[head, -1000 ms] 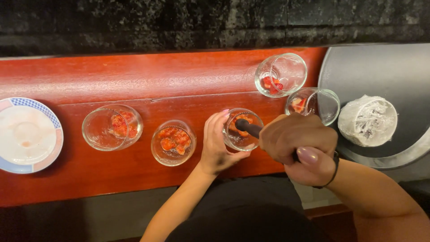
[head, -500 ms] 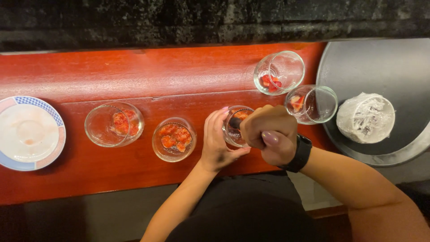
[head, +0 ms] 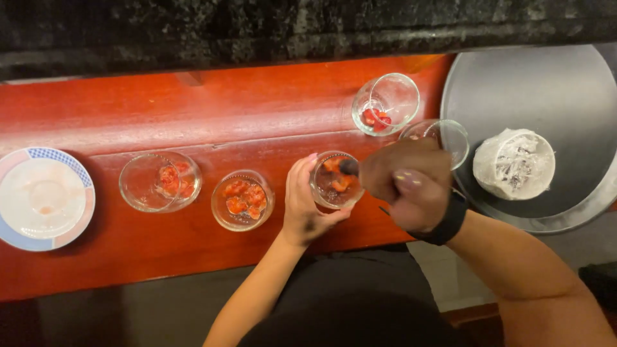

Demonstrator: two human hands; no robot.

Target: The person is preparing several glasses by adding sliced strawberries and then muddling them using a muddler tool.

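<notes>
Steady now: left hand [head: 305, 205] grasps the glass [head: 335, 180] of red fruit pieces, right hand [head: 408, 186] clenched on a dark spoon [head: 350, 168] over it. Best to keep the spoon centred over the glass, tipping gently, clear of the rim.

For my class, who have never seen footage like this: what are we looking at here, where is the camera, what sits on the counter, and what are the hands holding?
There is no machine here. A person wears a camera on the head, so the single view looks straight down at their own two bare hands.

The left hand wraps around a small glass holding red fruit pieces. The right hand, with a dark band at the wrist, holds a dark-tipped tool over that glass; what kind of tool it is cannot be told.

On the red wooden counter stand four more glasses with red fruit pieces: two to the left and two behind the right hand. A white plate with a blue rim lies at the far left. At the right, a round grey tray carries a whitish lump.
</notes>
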